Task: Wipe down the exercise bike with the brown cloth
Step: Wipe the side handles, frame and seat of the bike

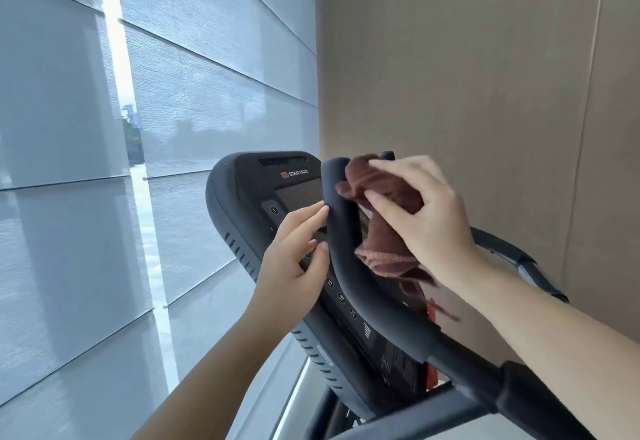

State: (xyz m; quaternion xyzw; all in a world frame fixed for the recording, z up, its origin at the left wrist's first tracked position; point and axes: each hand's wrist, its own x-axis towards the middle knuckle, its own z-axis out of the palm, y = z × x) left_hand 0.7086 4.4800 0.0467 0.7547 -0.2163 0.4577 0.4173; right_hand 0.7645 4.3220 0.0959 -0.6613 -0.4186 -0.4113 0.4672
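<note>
The exercise bike's black console (pixel 263 183) stands in the middle of the view, with a padded black handlebar (pixel 341 232) curving up in front of it. My right hand (pixel 422 218) grips the bunched brown cloth (pixel 384 232) against the right side of the handlebar's upper end. The cloth's lower part hangs down behind the bar. My left hand (pixel 298 249) rests on the left side of the same bar, fingertips and thumb touching it, in front of the console's buttons.
A second black handlebar (pixel 519 259) reaches out to the right, close to a beige wall (pixel 467 76). Large windows with pale screen blinds (pixel 173 110) fill the left side. The bike's frame tubes (pixel 398 419) cross the bottom of the view.
</note>
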